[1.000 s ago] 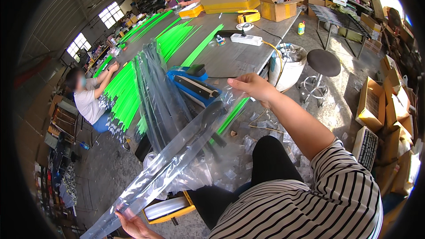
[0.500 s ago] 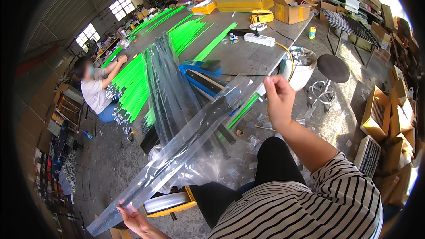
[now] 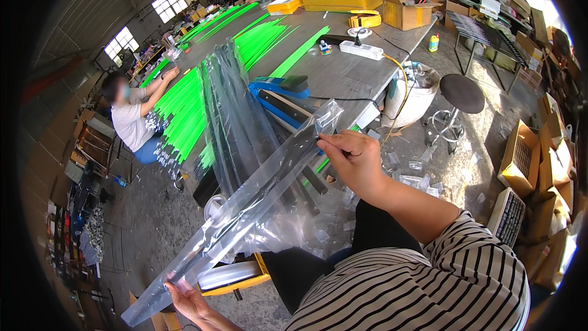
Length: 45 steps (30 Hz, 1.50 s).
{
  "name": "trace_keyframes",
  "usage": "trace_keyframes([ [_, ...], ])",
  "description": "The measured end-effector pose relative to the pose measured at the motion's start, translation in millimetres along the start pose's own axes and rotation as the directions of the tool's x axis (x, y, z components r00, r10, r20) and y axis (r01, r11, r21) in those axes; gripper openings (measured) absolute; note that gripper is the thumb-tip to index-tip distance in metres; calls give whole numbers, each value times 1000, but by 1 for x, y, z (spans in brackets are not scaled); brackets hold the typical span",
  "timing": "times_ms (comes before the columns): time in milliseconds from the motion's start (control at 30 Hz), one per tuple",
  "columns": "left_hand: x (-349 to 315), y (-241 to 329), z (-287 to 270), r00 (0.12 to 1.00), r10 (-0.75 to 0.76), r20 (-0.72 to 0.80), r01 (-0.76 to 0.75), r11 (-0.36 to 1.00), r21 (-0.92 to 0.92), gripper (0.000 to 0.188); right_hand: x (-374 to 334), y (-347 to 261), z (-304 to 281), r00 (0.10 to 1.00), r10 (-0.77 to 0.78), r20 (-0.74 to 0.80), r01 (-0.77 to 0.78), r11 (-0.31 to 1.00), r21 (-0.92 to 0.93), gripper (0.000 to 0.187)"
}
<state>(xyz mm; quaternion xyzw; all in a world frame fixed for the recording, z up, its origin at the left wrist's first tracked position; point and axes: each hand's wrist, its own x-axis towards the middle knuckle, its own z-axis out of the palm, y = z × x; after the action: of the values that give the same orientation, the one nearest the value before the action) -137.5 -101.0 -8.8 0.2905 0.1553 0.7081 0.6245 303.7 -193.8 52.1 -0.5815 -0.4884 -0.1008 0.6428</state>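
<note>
- The right hand (image 3: 355, 162) has its grip pinched shut on the upper end of a long, clear plastic sleeve with dark thin rods inside (image 3: 257, 199); thumb and fingers close on the film just below the sleeve's open mouth.
- The left hand (image 3: 190, 300) has its grip clamped on the lower end of the same sleeve, near the bottom edge of the view, with the fingers curled around the film.
- The sleeve runs in a slant between the two hands, from lower left to upper right, held in the air above the person's lap and clear of the tabletop.
- Just under the sleeve's middle lies a heap of crumpled clear plastic bags (image 3: 306, 227), and a yellow-edged tray (image 3: 236, 279) sits by the person's knee.
- Beyond the right hand, a blue and black heat sealer (image 3: 282, 92) rests on the grey tabletop (image 3: 349, 76).
- A tall bundle of filled clear sleeves (image 3: 236, 110) lies across the tabletop to the left of the sealer.
- Rows of bright green rods (image 3: 184, 110) are spread further left and along the tabletop.
- A white power strip (image 3: 361, 50) and open cardboard boxes (image 3: 404, 9) sit at the far end.
- A seated person in a white shirt (image 3: 131, 122) reaches for the green rods at the left.
- A round black stool (image 3: 460, 93) stands on the floor to the right.
</note>
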Motion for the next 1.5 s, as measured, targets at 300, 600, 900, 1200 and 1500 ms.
trace_keyframes([
  [300,-3,-8,10,999,-38,-29,37,999,-30,26,-2,3,2,1000,6,0,-6,1000,23,8],
  [600,-6,-18,12,982,28,-187,-25,1000,17,24,-5,3,5,1000,20,18,-21,997,70,8],
  [900,-10,-5,19,990,-23,-140,24,1000,7,23,29,37,-13,941,260,-219,-158,904,397,20],
  [1200,-5,-6,13,985,30,-173,-20,998,57,21,48,39,-22,933,338,125,-358,912,201,39],
  [1500,-5,-2,8,998,6,-56,-3,999,48,22,58,52,-19,820,493,291,-521,854,20,46],
])
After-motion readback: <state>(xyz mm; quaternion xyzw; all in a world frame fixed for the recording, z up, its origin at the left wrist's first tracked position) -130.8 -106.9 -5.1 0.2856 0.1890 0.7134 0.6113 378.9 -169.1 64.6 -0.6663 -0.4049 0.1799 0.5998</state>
